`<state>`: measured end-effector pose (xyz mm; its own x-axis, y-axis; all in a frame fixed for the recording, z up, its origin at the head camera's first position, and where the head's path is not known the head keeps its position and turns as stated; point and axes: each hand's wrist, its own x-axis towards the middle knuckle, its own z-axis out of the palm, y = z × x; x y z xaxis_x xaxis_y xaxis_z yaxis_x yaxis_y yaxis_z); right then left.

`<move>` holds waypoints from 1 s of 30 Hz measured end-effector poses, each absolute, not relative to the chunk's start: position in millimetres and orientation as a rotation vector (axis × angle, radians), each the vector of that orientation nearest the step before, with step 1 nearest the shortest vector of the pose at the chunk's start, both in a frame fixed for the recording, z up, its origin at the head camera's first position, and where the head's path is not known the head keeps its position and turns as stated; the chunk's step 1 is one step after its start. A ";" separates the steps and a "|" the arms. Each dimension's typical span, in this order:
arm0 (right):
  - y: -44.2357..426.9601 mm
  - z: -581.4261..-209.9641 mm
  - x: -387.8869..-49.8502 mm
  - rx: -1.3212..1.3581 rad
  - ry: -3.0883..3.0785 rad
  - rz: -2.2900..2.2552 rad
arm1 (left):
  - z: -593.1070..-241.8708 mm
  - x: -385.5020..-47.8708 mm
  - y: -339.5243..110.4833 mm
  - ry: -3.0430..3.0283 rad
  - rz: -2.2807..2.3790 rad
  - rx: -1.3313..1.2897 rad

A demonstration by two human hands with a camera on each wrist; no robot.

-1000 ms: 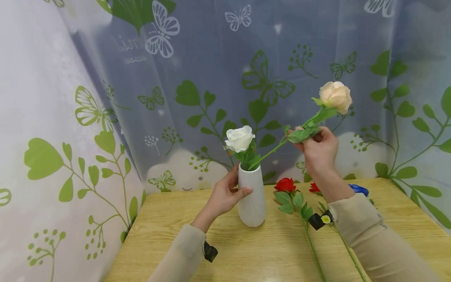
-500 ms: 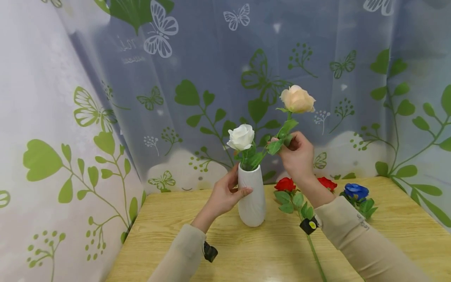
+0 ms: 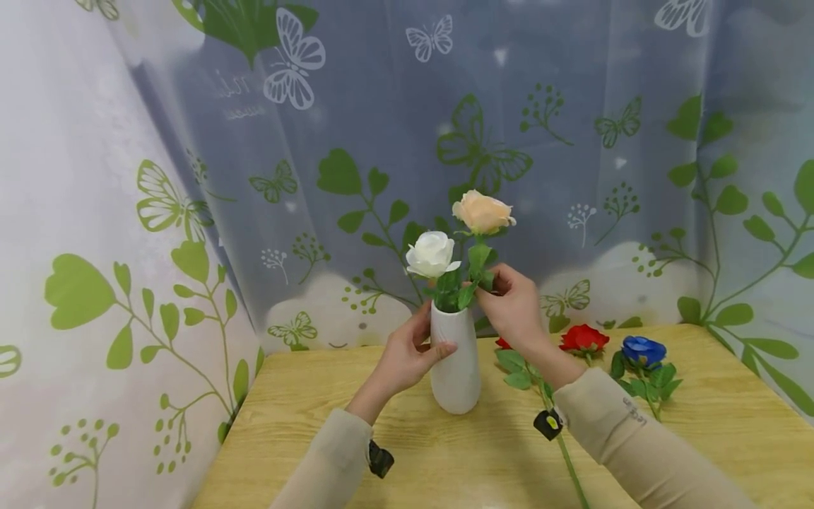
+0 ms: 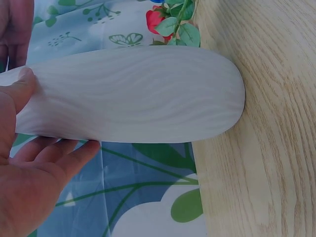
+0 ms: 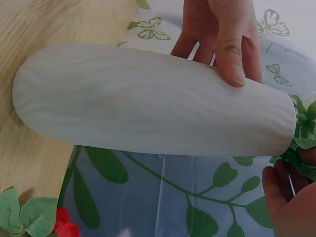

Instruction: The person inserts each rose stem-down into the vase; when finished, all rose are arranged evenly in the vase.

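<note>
A white ribbed vase [image 3: 455, 367] stands upright on the wooden table. My left hand [image 3: 407, 351] grips its upper part, thumb in front and fingers behind, as the left wrist view also shows on the vase [image 4: 133, 94]. In its mouth sits a white rose [image 3: 432, 254]. Beside that bloom, slightly higher, is a peach rose [image 3: 483, 212], its lower stem inside the vase. My right hand [image 3: 511, 302] pinches the peach rose's leafy stem just above the rim. In the right wrist view the right hand [image 5: 294, 202] is by green leaves at the vase's mouth.
To the right on the table [image 3: 305, 424] lie a red rose [image 3: 584, 339], a blue rose [image 3: 644, 350] and another red rose, mostly hidden behind my right wrist, with leaves [image 3: 516, 369] showing. A patterned curtain [image 3: 381, 106] hangs close behind the table and along the left.
My right hand has moved left and down, bringing the peach rose from a slant at the right to nearly upright and lower in the vase. The left hand stays on the vase.
</note>
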<state>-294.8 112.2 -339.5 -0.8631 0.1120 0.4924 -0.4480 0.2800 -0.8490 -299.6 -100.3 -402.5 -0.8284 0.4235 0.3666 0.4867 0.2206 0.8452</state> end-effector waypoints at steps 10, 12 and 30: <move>105.3 -345.3 -289.4 0.347 -2.256 1.514 | -401.7 -298.7 -100.1 -2.414 -1.730 -0.905; 104.7 -346.5 -289.1 0.345 -2.268 1.510 | -402.0 -299.1 -100.1 -2.415 -1.725 -0.906; 120.3 -346.0 -295.9 0.519 -2.395 1.591 | -402.1 -299.4 -99.9 -2.417 -1.745 -0.915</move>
